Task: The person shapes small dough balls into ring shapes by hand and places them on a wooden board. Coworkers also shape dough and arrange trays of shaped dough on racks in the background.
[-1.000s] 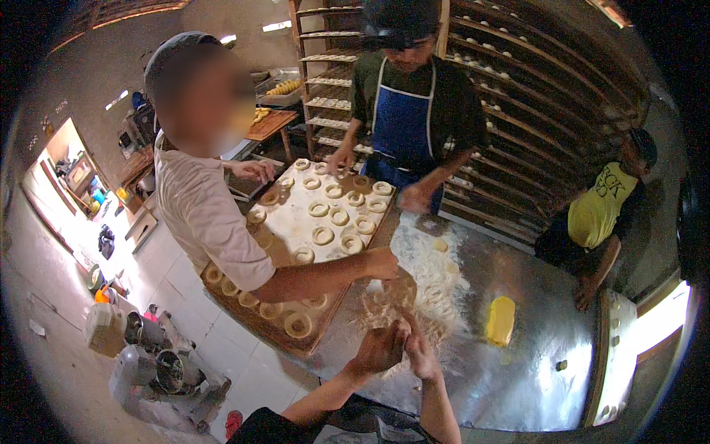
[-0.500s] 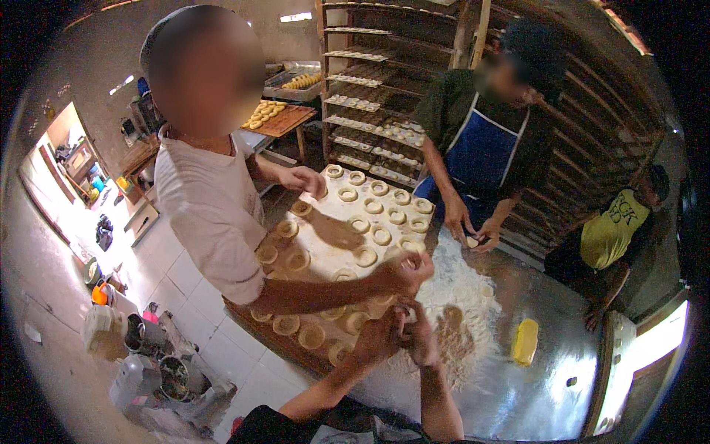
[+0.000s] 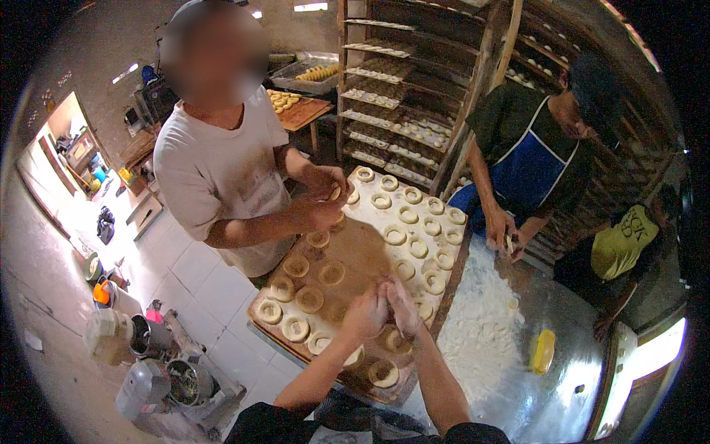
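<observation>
My left hand [image 3: 365,314] and my right hand [image 3: 404,309] meet over the near part of a floured wooden board [image 3: 362,251]. The left fingers are bent against the right palm, and the right fingers lie pressed along them. Whatever is between the palms is hidden. Rows of pale dough rings [image 3: 418,246] cover much of the board, with one dough ring [image 3: 383,373] close to my left wrist. Across the board, a person in a white shirt [image 3: 229,163] works a small dough piece in both hands. A person in a blue apron [image 3: 529,174] pinches another dough piece.
Loose flour [image 3: 481,318] is spread on the metal table [image 3: 569,303], beside a yellow block [image 3: 543,351]. Racks [image 3: 399,111] of dough trays stand behind. Mixer-like machines and pots [image 3: 144,385] are on the left floor. A person in yellow [image 3: 625,240] is at far right.
My hands have come from the flour's edge to above the board, palms together. The white-shirted person has drawn the outstretched arm back and now holds dough in both hands. My view has shifted.
</observation>
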Demonstrator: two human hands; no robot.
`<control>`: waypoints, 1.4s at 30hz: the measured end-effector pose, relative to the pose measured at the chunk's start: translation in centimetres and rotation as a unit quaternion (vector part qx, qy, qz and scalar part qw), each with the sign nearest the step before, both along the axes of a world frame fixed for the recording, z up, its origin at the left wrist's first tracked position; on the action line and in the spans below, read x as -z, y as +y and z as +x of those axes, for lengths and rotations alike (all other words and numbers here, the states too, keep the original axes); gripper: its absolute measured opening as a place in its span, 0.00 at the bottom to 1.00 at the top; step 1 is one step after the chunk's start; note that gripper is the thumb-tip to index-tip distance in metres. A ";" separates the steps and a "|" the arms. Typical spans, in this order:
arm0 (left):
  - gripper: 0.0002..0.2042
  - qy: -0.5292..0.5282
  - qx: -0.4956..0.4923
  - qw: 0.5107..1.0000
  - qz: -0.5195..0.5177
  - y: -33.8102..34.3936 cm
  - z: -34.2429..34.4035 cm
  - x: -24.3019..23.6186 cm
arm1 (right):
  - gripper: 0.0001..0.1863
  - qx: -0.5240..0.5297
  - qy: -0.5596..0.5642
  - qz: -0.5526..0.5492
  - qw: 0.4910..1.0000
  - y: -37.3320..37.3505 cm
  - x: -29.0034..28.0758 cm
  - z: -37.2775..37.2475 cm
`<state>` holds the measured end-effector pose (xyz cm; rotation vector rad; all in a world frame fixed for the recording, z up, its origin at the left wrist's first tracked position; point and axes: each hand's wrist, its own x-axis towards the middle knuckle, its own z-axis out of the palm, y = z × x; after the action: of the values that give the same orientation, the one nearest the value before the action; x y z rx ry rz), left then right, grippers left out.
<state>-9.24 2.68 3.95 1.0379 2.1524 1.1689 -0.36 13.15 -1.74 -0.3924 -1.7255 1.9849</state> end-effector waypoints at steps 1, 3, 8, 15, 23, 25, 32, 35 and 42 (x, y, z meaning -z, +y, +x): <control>0.23 0.009 -0.021 1.000 0.003 0.5 -1.1 0.6 | 0.29 0.029 0.029 -0.107 0.993 -0.2 0.4 -1.7; 0.22 0.008 0.001 1.000 -0.014 1.4 -3.8 2.6 | 0.30 0.044 -0.069 -0.114 0.990 0.8 0.2 -4.0; 0.27 0.142 0.077 0.986 -0.039 2.4 -12.7 7.3 | 0.37 0.199 -0.245 0.330 0.890 2.7 -3.3 -8.4; 0.38 0.301 -0.006 0.938 -0.170 0.4 -12.2 8.4 | 0.47 0.080 -0.441 0.527 0.722 0.6 -4.1 -7.5; 0.41 0.337 -0.056 0.935 -0.100 -0.7 -10.9 12.5 | 0.41 0.019 -0.434 0.571 0.696 -0.9 -3.6 -7.9; 0.41 0.321 -0.092 0.939 -0.082 -0.9 -11.7 12.8 | 0.41 0.007 -0.417 0.560 0.716 -0.2 -3.6 -8.7; 0.36 0.318 -0.095 0.939 -0.087 -3.0 -14.6 12.8 | 0.41 -0.006 -0.318 0.581 0.749 1.8 2.8 -14.9; 0.35 0.310 -0.139 0.936 -0.093 -2.7 -15.1 13.1 | 0.42 -0.025 -0.327 0.600 0.729 1.7 4.7 -17.2; 0.33 0.326 -0.133 0.929 -0.112 -2.9 -14.8 11.6 | 0.38 -0.012 -0.406 0.517 0.753 0.4 -0.7 -13.7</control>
<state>-24.03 -0.21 -7.62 1.1689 2.9390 0.7011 -14.10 13.53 -1.05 -0.8567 -2.9995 0.5223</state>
